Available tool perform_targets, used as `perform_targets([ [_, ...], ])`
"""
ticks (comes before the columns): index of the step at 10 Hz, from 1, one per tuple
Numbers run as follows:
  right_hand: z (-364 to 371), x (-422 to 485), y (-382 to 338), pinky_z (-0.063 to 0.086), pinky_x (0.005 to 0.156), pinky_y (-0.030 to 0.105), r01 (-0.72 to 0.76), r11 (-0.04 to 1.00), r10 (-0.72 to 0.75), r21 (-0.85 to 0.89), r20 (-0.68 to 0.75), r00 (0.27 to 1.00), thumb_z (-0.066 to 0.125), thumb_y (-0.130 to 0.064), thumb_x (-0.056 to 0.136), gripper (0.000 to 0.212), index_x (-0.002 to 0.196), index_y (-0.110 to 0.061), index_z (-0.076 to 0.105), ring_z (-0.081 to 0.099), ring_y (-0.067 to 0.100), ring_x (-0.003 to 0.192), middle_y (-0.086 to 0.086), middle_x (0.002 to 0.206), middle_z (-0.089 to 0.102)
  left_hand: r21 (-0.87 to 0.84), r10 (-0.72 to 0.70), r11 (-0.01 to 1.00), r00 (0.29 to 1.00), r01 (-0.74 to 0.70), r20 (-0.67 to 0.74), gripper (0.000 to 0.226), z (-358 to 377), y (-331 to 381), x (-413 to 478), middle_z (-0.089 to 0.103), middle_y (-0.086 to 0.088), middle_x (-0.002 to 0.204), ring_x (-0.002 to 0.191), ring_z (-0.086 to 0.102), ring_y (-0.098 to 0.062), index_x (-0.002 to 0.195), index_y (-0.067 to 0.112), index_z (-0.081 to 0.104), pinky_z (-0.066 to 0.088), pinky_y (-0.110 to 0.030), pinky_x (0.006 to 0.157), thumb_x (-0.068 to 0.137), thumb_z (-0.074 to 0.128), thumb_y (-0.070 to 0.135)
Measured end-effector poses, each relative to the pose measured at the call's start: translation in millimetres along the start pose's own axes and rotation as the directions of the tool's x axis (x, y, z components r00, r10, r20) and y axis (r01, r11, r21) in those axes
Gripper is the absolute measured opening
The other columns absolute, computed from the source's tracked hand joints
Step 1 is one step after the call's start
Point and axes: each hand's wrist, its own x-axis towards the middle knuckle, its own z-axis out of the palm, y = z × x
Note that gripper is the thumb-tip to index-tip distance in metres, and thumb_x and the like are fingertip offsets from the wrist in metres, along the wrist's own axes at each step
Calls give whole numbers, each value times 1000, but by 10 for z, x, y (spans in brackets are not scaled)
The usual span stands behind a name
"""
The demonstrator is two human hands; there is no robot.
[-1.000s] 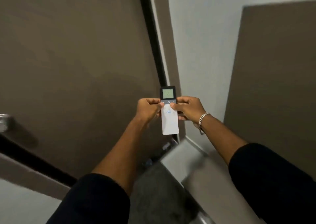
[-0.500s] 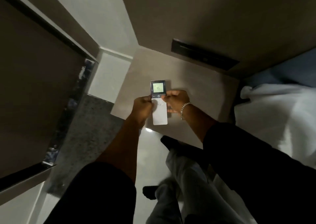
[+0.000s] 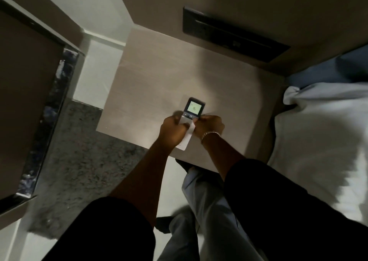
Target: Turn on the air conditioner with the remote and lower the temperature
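Observation:
A slim white remote (image 3: 191,115) with a dark top and a lit green screen reading 16 is held low over a beige bedside table (image 3: 159,85). My left hand (image 3: 172,131) wraps its left side, thumb on the white body. My right hand (image 3: 209,125), with a silver bracelet at the wrist, grips its right side. Both hands cover the middle of the remote; its lower white end shows between them. No air conditioner is in view.
A dark panel (image 3: 231,34) sits on the wall behind the table. A bed with white sheets (image 3: 318,145) and a blue pillow (image 3: 328,71) lies to the right. A dark door (image 3: 27,93) stands at the left, over grey floor (image 3: 79,169). My legs (image 3: 207,211) are below.
The view has swung from the door and wall down to the bedside table and bed. Both hands have kept hold of the remote and lowered it toward the tabletop.

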Motion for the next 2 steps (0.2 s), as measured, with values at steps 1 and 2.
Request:
perform_targets([
  [1,-13,-15,-20,52,90,28,-1,1000,1,27,-23,1000,73,-20,74,18,90,-13,79,71,26,98,8,99,78,-83,-9,996,1000,11,21,42,-88,-28,-49,64,-7,125,98,65,-25,128,20,58,56,-38,83,86,59,15],
  [2,-112,-139,-91,50,89,25,34,999,-34,28,-2,999,69,-16,76,15,88,-10,77,69,27,101,10,101,77,-205,-29,979,994,7,-103,46,-232,-65,-272,63,-2,128,105,61,-20,131,21,58,48,-27,83,85,61,16],
])
